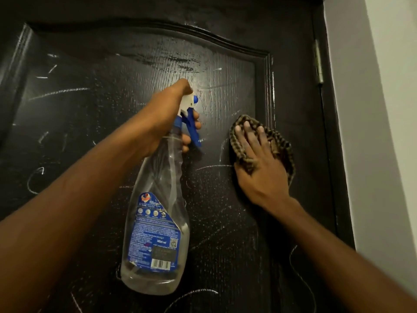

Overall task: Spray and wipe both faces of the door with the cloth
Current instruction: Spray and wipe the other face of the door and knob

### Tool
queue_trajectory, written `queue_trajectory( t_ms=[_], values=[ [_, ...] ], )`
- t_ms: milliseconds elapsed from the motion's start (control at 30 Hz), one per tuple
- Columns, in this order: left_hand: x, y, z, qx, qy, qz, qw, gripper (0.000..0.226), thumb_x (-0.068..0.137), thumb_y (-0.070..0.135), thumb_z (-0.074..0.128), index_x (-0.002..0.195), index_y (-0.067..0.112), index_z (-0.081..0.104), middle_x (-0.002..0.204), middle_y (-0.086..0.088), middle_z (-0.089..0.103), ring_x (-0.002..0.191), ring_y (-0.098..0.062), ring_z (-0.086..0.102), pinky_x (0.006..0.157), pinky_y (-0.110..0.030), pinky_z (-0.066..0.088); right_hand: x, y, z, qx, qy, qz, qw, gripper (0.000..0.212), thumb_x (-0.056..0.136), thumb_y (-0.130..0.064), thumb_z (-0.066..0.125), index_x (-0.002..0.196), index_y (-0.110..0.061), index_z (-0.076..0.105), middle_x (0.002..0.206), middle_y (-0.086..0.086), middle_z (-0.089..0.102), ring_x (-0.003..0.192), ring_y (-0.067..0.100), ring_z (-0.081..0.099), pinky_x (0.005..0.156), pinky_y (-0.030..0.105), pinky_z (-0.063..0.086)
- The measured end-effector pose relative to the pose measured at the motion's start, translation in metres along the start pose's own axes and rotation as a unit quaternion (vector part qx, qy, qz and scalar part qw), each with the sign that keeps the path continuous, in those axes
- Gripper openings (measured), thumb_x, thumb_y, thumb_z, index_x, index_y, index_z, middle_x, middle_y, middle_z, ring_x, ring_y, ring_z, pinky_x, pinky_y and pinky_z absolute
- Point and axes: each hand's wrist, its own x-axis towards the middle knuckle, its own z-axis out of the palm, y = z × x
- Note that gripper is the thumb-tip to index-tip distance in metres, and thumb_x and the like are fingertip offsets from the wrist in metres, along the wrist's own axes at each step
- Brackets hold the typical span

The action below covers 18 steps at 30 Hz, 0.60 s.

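Droplets and pale streaks are glistening across the black panelled door (101, 123) all around both hands. The left hand (164, 123) is gripping the neck of a clear spray bottle (158, 227), its fingers curling round the blue trigger (194, 132), while the white and blue nozzle (190, 100) is pointing towards the door just beyond the knuckles. The bottle's body is hanging below the hand along the forearm, its blue label facing the camera. To the right of that hand and apart from it, the right hand (259, 168) is lying flat with its fingers straight and spread, pressing a brown checked cloth (279, 147) against the door face. The cloth is bunching out beyond the fingertips and past the hand's right edge, near the raised moulding of the panel. Further right and above this hand, a metal hinge (318, 62) is sitting on the door's edge, with a pale wall (372, 132) running beside it
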Motion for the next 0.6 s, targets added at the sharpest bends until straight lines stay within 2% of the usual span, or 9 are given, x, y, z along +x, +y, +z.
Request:
queue_trajectory(
  t_ms=[33, 100, 167, 233, 333, 400, 500, 567, 600],
  values=[
    [0.001, 0.001, -0.001, 0.009, 0.0, -0.003, 1.0, 0.04, 0.096, 0.045, 0.042, 0.094, 0.009, 0.061, 0.083, -0.012, 0.068, 0.048, -0.018, 0.052, 0.044, -0.022, 0.045, 0.012, 0.001, -0.005, -0.006, -0.001, 0.002, 1.0, 0.077, 0.087, -0.059, 0.018, 0.16, -0.042, 0.001, 0.167, -0.018, -0.007, 0.154, 0.009, -0.011, 0.114, 0.048, 0.035],
    [0.005, 0.004, -0.001, 0.027, -0.008, -0.006, 1.0, 0.041, 0.096, 0.046, 0.042, 0.095, 0.011, 0.062, 0.082, -0.011, 0.069, 0.053, -0.019, 0.054, 0.045, -0.023, 0.046, 0.046, 0.001, -0.018, -0.009, 0.006, 0.007, 1.0, 0.075, 0.089, -0.061, 0.016, 0.16, -0.042, 0.002, 0.167, -0.017, -0.005, 0.155, 0.01, -0.009, 0.122, 0.053, 0.021],
    [0.01, 0.007, -0.002, 0.041, -0.018, -0.004, 0.999, 0.042, 0.095, 0.047, 0.041, 0.094, 0.011, 0.062, 0.082, -0.01, 0.069, 0.059, -0.021, 0.057, 0.047, -0.024, 0.047, 0.087, -0.004, -0.034, 0.013, 0.021, 0.022, 0.999, 0.065, 0.099, -0.055, 0.024, 0.159, -0.042, 0.004, 0.168, -0.015, -0.003, 0.155, 0.012, -0.006, 0.124, 0.054, 0.012],
    [0.015, 0.011, -0.003, 0.047, -0.017, 0.0, 0.999, 0.043, 0.095, 0.048, 0.041, 0.093, 0.01, 0.062, 0.082, -0.011, 0.07, 0.063, -0.023, 0.058, 0.047, -0.024, 0.047, 0.125, -0.01, -0.045, 0.041, 0.032, 0.059, 0.997, 0.059, 0.106, -0.045, 0.032, 0.159, -0.04, 0.006, 0.169, -0.011, -0.002, 0.156, 0.015, -0.002, 0.124, 0.051, 0.01],
    [0.018, 0.013, -0.009, 0.041, -0.012, 0.011, 0.999, 0.044, 0.096, 0.048, 0.04, 0.093, 0.01, 0.062, 0.082, -0.011, 0.069, 0.061, -0.023, 0.057, 0.047, -0.024, 0.047, 0.15, -0.019, -0.047, 0.049, 0.05, 0.071, 0.995, 0.06, 0.107, -0.042, 0.035, 0.16, -0.038, 0.007, 0.169, -0.008, -0.002, 0.156, 0.018, -0.001, 0.125, 0.052, 0.009],
    [0.019, 0.011, -0.012, 0.042, -0.012, 0.016, 0.999, 0.045, 0.097, 0.048, 0.04, 0.094, 0.009, 0.063, 0.082, -0.01, 0.07, 0.057, -0.02, 0.056, 0.046, -0.024, 0.047, 0.137, -0.021, -0.042, 0.05, 0.048, 0.036, 0.997, 0.06, 0.106, -0.04, 0.036, 0.16, -0.037, 0.01, 0.169, -0.008, 0.002, 0.155, 0.017, 0.001, 0.126, 0.049, 0.006],
    [0.019, 0.008, -0.017, 0.05, -0.015, 0.013, 0.999, 0.047, 0.095, 0.05, 0.041, 0.096, 0.009, 0.064, 0.083, -0.01, 0.071, 0.057, -0.019, 0.057, 0.047, -0.024, 0.048, 0.089, -0.015, -0.03, 0.056, 0.024, -0.041, 0.997, 0.063, 0.097, -0.046, 0.031, 0.158, -0.044, 0.016, 0.163, -0.025, 0.001, 0.151, 0.0, -0.002, 0.121, 0.047, 0.013],
    [0.019, 0.008, -0.02, 0.052, -0.02, 0.009, 0.998, 0.047, 0.095, 0.051, 0.04, 0.095, 0.01, 0.063, 0.083, -0.009, 0.07, 0.06, -0.02, 0.056, 0.048, -0.025, 0.047, 0.065, -0.007, -0.02, 0.045, 0.024, -0.029, 0.998, 0.065, 0.093, -0.049, 0.027, 0.157, -0.047, 0.016, 0.162, -0.029, 0.002, 0.151, -0.004, -0.004, 0.117, 0.042, 0.017],
    [0.019, 0.008, -0.021, 0.053, -0.023, 0.007, 0.998, 0.046, 0.095, 0.051, 0.04, 0.094, 0.01, 0.062, 0.083, -0.009, 0.069, 0.058, -0.019, 0.056, 0.047, -0.024, 0.047, 0.062, -0.005, -0.018, 0.042, 0.044, -0.009, 0.998, 0.065, 0.093, -0.05, 0.027, 0.157, -0.047, 0.015, 0.163, -0.027, 0.004, 0.151, -0.002, -0.002, 0.12, 0.043, 0.015]
  ],
)
